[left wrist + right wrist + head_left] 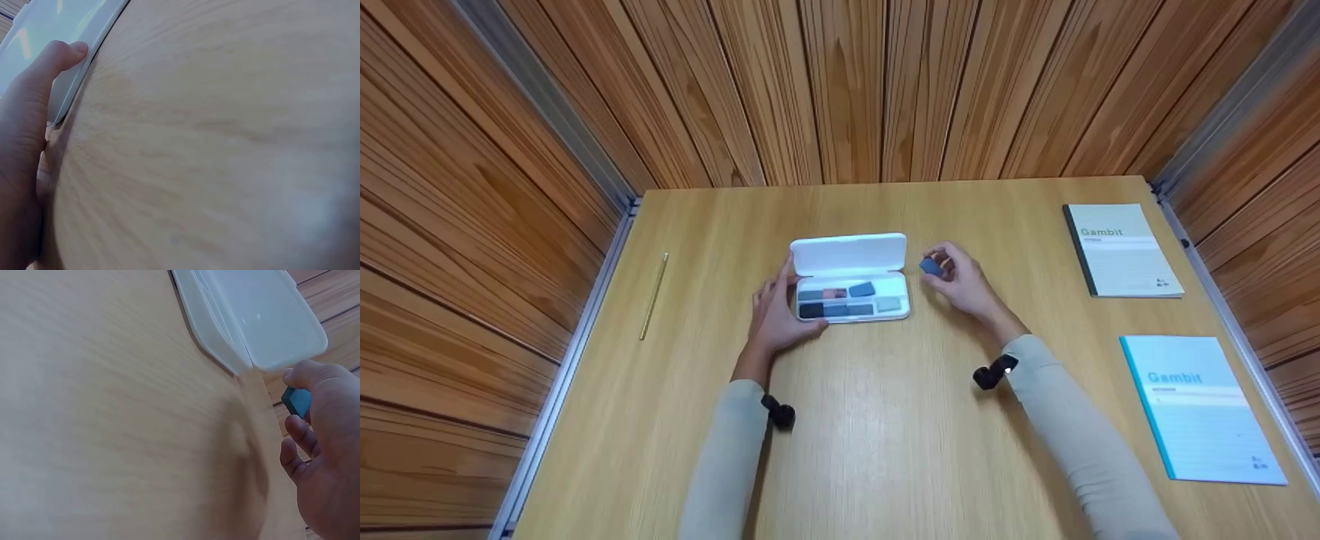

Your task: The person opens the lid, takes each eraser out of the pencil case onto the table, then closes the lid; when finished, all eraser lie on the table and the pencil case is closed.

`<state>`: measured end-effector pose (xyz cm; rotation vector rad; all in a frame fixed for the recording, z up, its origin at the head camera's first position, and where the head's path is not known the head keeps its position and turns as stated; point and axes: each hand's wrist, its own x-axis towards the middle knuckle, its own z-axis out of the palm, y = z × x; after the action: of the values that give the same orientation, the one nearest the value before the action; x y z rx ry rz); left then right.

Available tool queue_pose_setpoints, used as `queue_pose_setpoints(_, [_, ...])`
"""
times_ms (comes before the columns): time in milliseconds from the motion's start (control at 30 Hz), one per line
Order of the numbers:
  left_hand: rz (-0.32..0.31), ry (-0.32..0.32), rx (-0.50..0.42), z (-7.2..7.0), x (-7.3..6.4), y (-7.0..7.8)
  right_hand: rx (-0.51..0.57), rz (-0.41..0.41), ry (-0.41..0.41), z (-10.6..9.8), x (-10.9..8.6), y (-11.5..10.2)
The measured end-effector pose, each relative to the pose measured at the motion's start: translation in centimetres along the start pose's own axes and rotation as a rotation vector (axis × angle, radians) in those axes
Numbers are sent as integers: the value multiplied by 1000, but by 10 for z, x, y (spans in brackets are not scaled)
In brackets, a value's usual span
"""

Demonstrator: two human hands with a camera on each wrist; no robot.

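An open white pencil case [851, 319] lies on the table with its lid raised at the back. Inside it sit several small blocks, among them a black one [811, 310], a pinkish one [835, 294] and a blue-grey one [862, 289]. My left hand [781, 315] grips the left end of the case, thumb on the front rim [73, 53] and fingers toward the back. To the right of the case, apart from it, my right hand [960, 281] pinches a small blue block [931, 266] between thumb and fingers, above the table.
A thin gold-coloured pencil [654, 296] lies at the left of the table. On the right are two notebooks, a pale one with a black spine [1125, 259] and a light-blue one [1207, 420]. Wooden walls [847, 90] stand behind and at both sides.
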<state>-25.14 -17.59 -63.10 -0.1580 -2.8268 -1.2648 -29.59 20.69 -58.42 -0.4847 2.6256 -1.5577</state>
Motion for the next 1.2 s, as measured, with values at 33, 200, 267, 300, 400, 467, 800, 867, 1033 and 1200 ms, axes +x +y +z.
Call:
queue_pose_setpoints(33, [4, 0, 2, 0, 0, 0, -3, 1, 4, -4, -1, 2])
queue_pose_setpoints(200, [-12, -1, -4, 0, 1, -1, -24, 16, 28, -22, -5, 9])
queue_pose_setpoints(267, [-19, -4, -11, 1, 1, -1, -34, 24, 40, -30, -7, 12])
queue_pose_setpoints(300, [-21, -5, -14, 0, 1, -1, -40, 26, 44, -33, -8, 14])
queue_pose_setpoints(400, [-18, -9, -19, 0, 1, -2, -52, 31, 59, -44, -12, 19])
queue_pose_setpoints(467, [-15, -7, -19, 0, 1, -2, -56, 39, 60, -51, -14, 24])
queue_pose_setpoints(800, [-22, -9, -14, 0, 1, -1, -80, 141, 85, -88, -30, 46])
queue_pose_setpoints(867, [-24, -6, -10, 0, 1, 0, -92, 144, 102, -93, -33, 49])
queue_pose_setpoints(1033, [-7, -1, 8, 0, 2, 1, -110, 150, 141, -99, -37, 57])
queue_pose_setpoints(1200, [10, -2, 14, 1, 2, 0, -98, 200, 129, -102, -39, 63])
